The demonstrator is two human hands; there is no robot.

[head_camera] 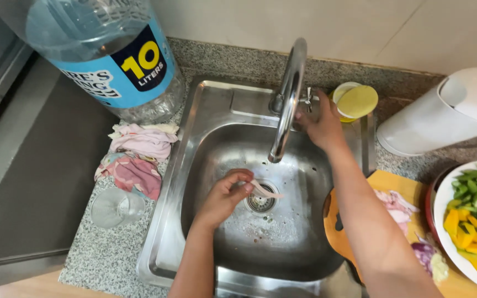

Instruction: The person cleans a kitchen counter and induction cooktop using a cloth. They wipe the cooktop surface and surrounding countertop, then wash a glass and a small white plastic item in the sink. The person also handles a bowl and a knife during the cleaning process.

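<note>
My left hand (226,194) is low inside the steel sink (194,149), pinching a small pale strip of food (266,191) just above the drain (260,203). My right hand (320,122) reaches to the back of the sink and grips the handle at the base of the curved steel faucet (288,99). The faucet spout ends above the strip. No water stream is visible.
A big clear water jug with a blue label (111,55) stands at the back left, crumpled pink cloths (139,157) and an upturned glass (116,207) beside it. Right of the sink: a yellow sponge dish (355,101), white container (448,113), orange cutting board (393,185) with onion pieces, plate of cut peppers (473,215).
</note>
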